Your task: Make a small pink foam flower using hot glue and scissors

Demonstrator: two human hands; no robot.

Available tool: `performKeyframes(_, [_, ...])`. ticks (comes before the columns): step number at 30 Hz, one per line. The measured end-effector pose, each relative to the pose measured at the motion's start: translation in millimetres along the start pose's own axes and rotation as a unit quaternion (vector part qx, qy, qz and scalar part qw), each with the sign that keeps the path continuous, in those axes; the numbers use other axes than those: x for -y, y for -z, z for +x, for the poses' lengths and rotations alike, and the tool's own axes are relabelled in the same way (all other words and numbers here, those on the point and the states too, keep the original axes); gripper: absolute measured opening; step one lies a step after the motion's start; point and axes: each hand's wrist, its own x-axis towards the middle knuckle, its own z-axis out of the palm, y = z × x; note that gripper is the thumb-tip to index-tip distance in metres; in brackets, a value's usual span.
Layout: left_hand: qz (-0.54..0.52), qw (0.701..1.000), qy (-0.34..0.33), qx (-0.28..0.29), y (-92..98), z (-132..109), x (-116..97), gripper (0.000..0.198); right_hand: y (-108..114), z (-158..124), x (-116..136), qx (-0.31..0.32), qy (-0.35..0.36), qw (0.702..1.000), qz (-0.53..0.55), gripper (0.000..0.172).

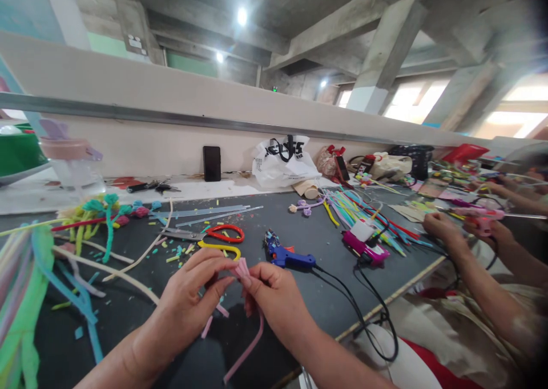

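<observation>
Head view. Pink strip point(242, 268): bunched above the tabletop point(291, 218), tail trailing below. Right hand point(274, 292): bunch pinched between thumb and fingers. Left hand point(192, 289): index finger set at bunch's edge; whether pinching cannot be told. Advised: folds to be pressed level, tail left untwisted.
</observation>
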Motion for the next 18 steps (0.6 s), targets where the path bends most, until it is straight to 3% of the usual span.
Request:
performKeyframes(8, [0.062, 0.997, -0.053, 0.007, 0.3, -4, 3, 0.022, -5, -1, -6, -0.028, 0.016, 0.997, -0.065, 0.020])
performKeyframes(12, [0.028, 0.999, 0.005, 0.018, -0.3, 2, -3, 0.010, -3, -1, -10, -0.037, 0.052, 0.992, -0.111, 0.020])
performKeyframes(18, [-0.020, 0.995, 0.080, 0.055, 0.6, 6, -10, 0.011, 3, -1, -11, -0.063, 0.180, 0.953, -0.237, 0.026])
